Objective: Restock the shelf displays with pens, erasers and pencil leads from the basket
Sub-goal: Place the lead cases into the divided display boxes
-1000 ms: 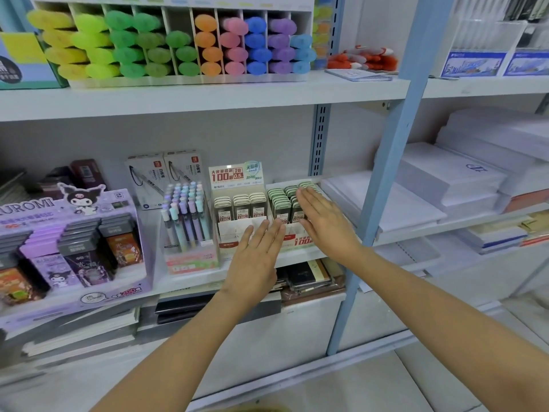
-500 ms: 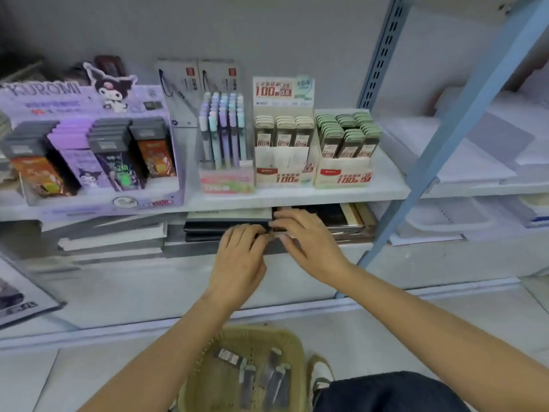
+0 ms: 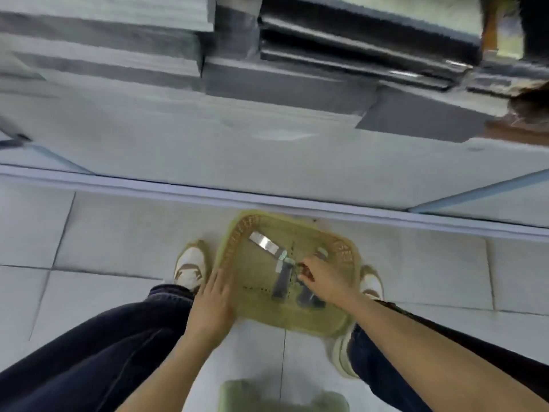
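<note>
Fetching stock: left hand (image 3: 212, 304) rests flat on the basket (image 3: 237, 239) rim; right hand (image 3: 322, 279) curls over packs (image 3: 280, 282), perhaps gripping, I cannot tell through blur; next, lift one shelfward

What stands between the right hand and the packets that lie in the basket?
Nothing visible does. The basket is open at the top, and the right hand is inside it, with its fingers at the dark packets. The left hand rests on the left rim, off to the side.
</note>
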Demonstrator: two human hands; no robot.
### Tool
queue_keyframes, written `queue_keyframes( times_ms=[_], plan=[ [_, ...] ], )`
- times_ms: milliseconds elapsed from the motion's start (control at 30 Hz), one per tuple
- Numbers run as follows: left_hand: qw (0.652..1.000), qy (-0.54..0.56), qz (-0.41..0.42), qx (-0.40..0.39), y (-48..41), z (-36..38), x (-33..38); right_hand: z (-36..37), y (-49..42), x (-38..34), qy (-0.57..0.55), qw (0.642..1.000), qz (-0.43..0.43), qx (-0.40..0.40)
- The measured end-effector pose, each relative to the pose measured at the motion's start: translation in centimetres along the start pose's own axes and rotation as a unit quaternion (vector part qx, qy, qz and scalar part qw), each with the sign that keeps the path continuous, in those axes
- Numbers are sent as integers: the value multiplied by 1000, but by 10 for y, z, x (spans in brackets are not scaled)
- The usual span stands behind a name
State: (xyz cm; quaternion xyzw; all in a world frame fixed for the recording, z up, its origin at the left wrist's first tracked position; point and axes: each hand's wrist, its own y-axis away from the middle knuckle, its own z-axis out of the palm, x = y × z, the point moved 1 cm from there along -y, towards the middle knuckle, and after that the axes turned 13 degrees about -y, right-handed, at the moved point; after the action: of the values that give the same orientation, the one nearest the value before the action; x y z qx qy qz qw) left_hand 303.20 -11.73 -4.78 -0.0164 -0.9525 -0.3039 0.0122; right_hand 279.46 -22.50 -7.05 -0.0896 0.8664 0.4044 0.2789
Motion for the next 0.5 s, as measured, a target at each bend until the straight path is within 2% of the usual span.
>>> queue_keyframes(
  times_ms=[200,333,500],
  plan=[
    [997,73,1,27,4,33,7,46,-45,22,-32,999,43,-7],
    [997,74,10,20,3,42,6,70,-54,22,47,996,47,66],
    [998,58,13,3,3,41,4,80,-49,22,6,992,63,112]
  ],
)
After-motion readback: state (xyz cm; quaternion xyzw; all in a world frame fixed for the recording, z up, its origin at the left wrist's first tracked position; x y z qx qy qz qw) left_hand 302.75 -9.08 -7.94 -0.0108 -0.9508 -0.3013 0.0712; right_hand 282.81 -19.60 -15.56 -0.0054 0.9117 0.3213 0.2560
